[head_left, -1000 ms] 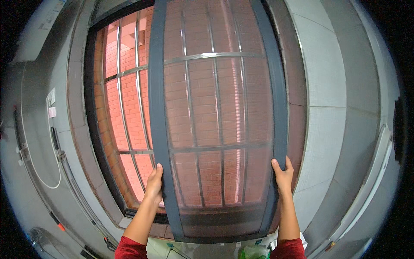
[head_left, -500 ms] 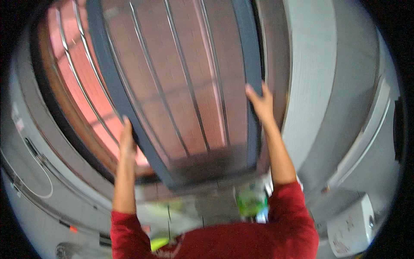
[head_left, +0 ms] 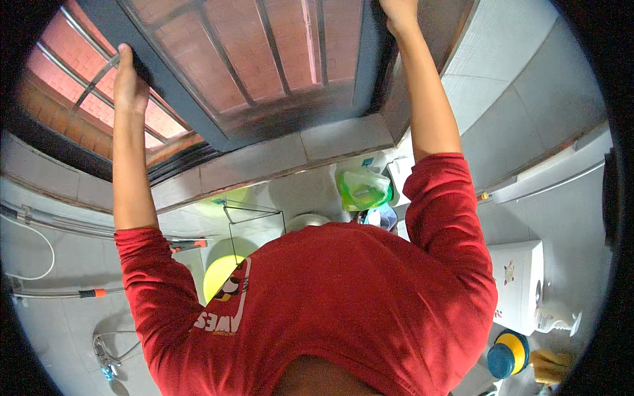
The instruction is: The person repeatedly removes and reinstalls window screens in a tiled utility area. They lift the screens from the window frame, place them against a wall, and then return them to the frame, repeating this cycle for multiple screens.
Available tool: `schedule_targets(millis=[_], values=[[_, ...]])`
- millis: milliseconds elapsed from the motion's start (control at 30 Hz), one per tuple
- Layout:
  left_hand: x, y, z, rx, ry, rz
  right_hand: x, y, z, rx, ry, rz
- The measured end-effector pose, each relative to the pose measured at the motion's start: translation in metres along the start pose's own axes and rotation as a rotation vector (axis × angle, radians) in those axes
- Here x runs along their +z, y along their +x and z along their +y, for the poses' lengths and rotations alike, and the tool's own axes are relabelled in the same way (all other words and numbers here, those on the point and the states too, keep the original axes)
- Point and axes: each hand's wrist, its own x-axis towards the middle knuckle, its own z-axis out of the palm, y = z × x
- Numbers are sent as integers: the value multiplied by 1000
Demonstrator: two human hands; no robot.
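Observation:
A window sash (head_left: 218,117) with a dark grey frame and a clear pane fills the upper middle, tilted in front of the window opening. My left hand (head_left: 130,86) is closed on its left side rail, thumb pointing up and the other fingers hidden behind the edge. At the top edge of the picture, my right hand (head_left: 399,12) is against the sash's right rail, its fingertips mostly out of sight. Metal bars (head_left: 82,79) and pinkish brickwork show through the opening, left of the sash and behind its glass.
Below the window runs a tiled sill (head_left: 264,155). Under it are a green plastic bag (head_left: 363,189), a thin wire rack (head_left: 254,214) and a yellow-green basin (head_left: 221,274). A white box-shaped unit (head_left: 518,284) is at the right, near a blue-and-yellow container (head_left: 508,353).
Both hands and the sash now sit higher in the picture. My view has tipped downward, bringing the sill, the things below it and more of my red shirt into sight.

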Motion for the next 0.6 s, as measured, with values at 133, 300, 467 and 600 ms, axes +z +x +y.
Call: schedule_targets(millis=[133, 300, 467, 600], values=[[4, 5, -5, -39, -28, -49, -3, 7, 16, -24, -40, 10], [10, 14, -9, -14, 15, -3, -1, 11, 17, -49, -115, 37], [8, 10, -8, -24, -2, -22, -3, 11, 15, -38, -97, 39], [10, 6, -11, -17, -16, -7, -5, 12, 18, -11, -35, 16]])
